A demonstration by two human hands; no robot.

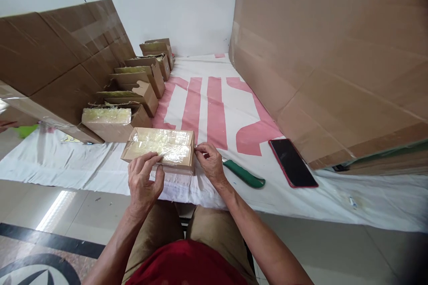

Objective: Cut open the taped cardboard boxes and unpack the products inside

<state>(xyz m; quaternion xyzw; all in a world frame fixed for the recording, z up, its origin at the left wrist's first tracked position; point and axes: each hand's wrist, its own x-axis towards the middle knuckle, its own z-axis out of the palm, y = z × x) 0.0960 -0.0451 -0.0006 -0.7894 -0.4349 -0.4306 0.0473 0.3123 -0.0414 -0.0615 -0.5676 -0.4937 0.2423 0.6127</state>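
Note:
A small cardboard box [160, 142] lies near the table's front edge, its top covered with shiny clear tape. On its near left part rests my left hand [145, 180], fingertips on the top edge and thumb against the front side. My right hand [209, 160] is closed in a pinch at the box's right end; what lies between thumb and forefinger is too small to see. Just right of that hand is a green-handled knife [245, 174], its blade mostly hidden behind the hand.
Left, several open cardboard boxes [140, 118] stand in a row against a large carton [80, 40]. A phone [293, 162] in a red case lies right, beside another large carton [334, 62]. White cloth with red print [216, 111] covers the table.

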